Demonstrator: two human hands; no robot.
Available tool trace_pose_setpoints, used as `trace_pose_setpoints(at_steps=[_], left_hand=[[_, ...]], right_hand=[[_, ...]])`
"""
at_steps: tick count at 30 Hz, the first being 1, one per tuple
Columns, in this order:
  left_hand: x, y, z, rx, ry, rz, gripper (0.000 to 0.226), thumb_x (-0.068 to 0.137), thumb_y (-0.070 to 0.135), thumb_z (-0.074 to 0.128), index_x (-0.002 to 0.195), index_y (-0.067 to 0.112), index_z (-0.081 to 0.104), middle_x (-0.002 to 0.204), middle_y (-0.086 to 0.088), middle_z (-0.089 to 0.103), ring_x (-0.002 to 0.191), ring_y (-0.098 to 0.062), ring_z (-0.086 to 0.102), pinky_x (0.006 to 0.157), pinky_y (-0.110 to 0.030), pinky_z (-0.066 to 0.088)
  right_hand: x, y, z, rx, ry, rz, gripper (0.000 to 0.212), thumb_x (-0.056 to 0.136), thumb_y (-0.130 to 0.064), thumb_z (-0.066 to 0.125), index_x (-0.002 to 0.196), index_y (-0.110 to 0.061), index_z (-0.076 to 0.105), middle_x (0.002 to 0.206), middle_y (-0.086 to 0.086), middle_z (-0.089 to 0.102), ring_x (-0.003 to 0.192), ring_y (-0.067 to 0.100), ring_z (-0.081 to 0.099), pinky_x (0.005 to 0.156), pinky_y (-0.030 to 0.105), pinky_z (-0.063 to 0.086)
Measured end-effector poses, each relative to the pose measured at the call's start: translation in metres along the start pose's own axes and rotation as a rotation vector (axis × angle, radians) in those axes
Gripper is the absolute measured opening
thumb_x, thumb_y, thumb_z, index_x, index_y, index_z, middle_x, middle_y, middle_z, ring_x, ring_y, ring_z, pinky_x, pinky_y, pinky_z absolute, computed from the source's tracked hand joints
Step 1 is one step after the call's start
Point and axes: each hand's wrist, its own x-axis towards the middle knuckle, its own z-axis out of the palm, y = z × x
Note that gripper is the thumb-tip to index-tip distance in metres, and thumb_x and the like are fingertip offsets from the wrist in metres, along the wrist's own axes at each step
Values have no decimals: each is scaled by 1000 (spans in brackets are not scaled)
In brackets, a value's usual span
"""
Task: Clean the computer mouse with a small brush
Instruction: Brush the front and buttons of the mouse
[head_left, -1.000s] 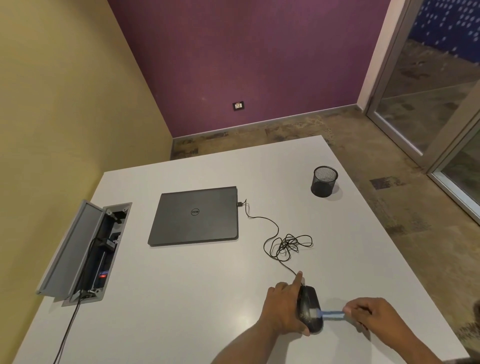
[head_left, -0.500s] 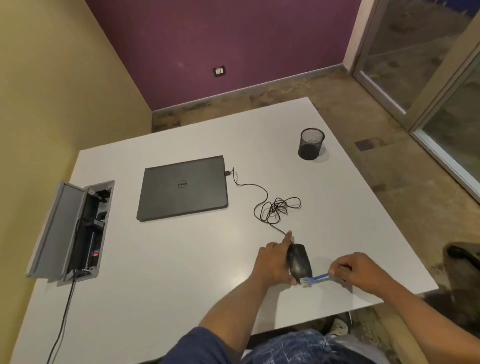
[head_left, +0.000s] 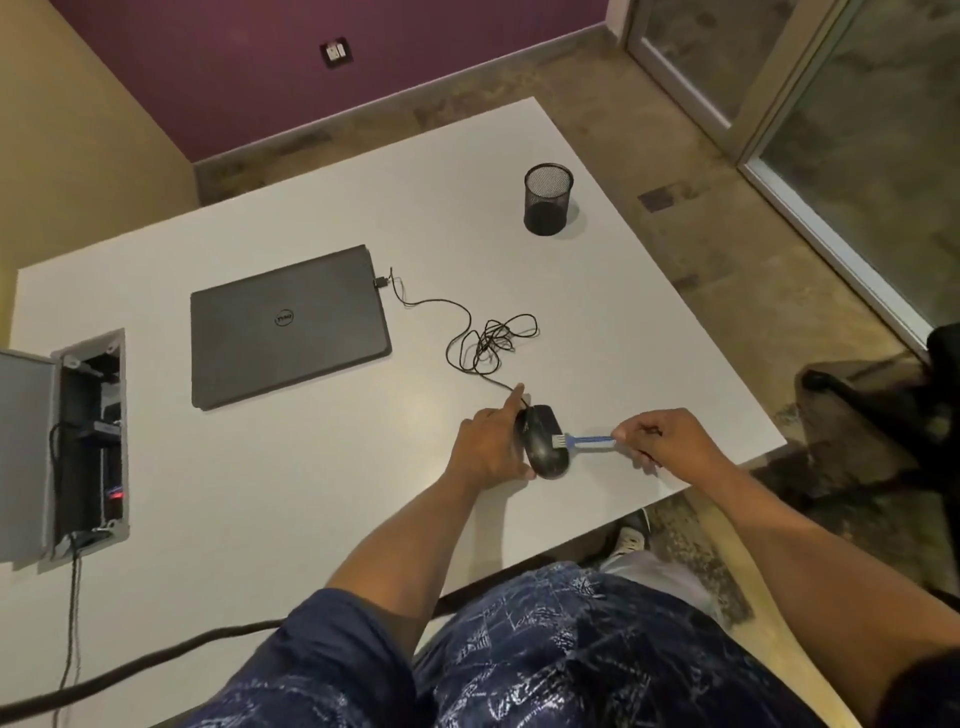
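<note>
- Short-sleeved shirt (head_left: 571, 649), dark navy w/ white scribbly line print all over; short sleeve (head_left: 332, 639) ends approx. at elbow.
- Left hand (head_left: 488, 447) & right hand (head_left: 670, 436) bare; no rings, watch etc. visible.
- Light grey trousers (head_left: 660, 577) below shirt hem.
- White shoe (head_left: 631, 535), dark stripes.

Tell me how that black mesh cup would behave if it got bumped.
The mesh cup looks empty and thin-walled, so probably light and easy to slide. It stands upright and is taller than wide, so a high knock might tip it, and then it could roll.
</note>
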Motion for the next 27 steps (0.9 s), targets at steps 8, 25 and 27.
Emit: trace_pose_setpoints(at_steps=[8,25,27], left_hand=[[3,-1,0,9,2,11,129,63,49,85,163,25,8,142,0,59,127,-28,54,101,-44,46],[7,-6,1,6,-17,12,119,72,45,83,163,27,8,146,1,57,132,-30,50,103,-44,43],[8,-6,0,7,-16,12,119,72,45,83,163,27,8,147,1,56,132,-29,50,103,-44,42]], right_hand=[[-12,-2,12,-24,-60,-3,11,88,-27,75,82,-22,82,62,8,73,50,14,61,50,31,52],[-26,-6,35,-81,-80,-52,7,88,-27,75,88,-28,83,71,1,77,61,26,71,59,38,59],[-27,-2,33,-16,-19,-41,7,88,-32,75,87,-30,82,68,3,75,56,22,66,55,35,56]])
